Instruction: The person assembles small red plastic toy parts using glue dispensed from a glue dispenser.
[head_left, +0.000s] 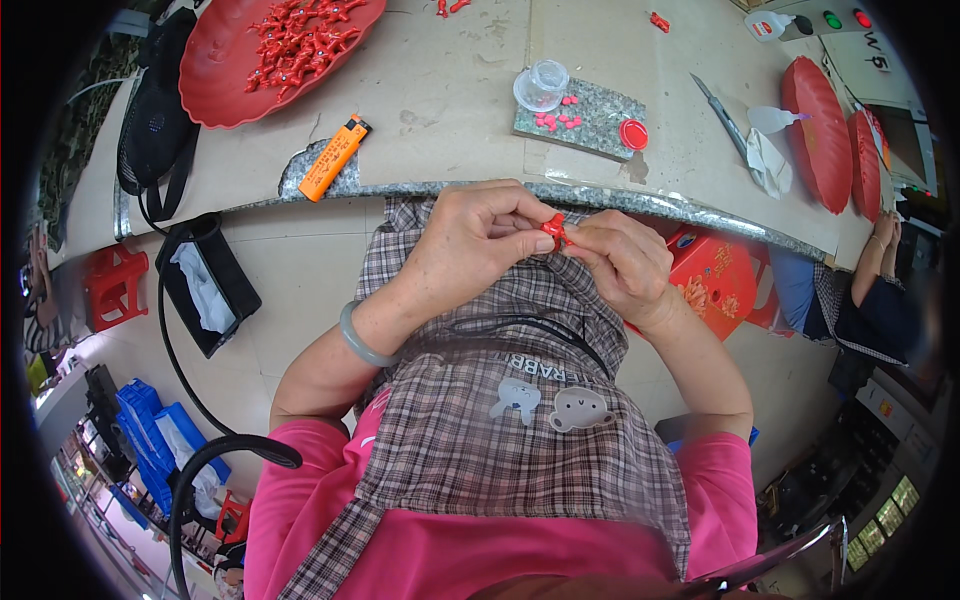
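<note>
A small glossy red figurine (555, 230) is held between both hands, just in front of the table edge and above my checked apron. My left hand (468, 236) is closed in a pinch on its left side. My right hand (627, 262) is closed too, thumb and finger pressed on its right side; the fingers hide part of it. Beyond the hands, on the table, a speckled stone block (603, 108) carries a clear small cup (541, 86), several pink bits (558, 122) and a red round lid (633, 134).
A red scalloped plate (215, 105) heaped with similar red figurines (300, 45) stands far left. An orange lighter (336, 158) lies near the edge. Rightward are a craft knife (722, 115), a crumpled tissue (768, 165), a white bottle (767, 26) and a red tray (818, 135).
</note>
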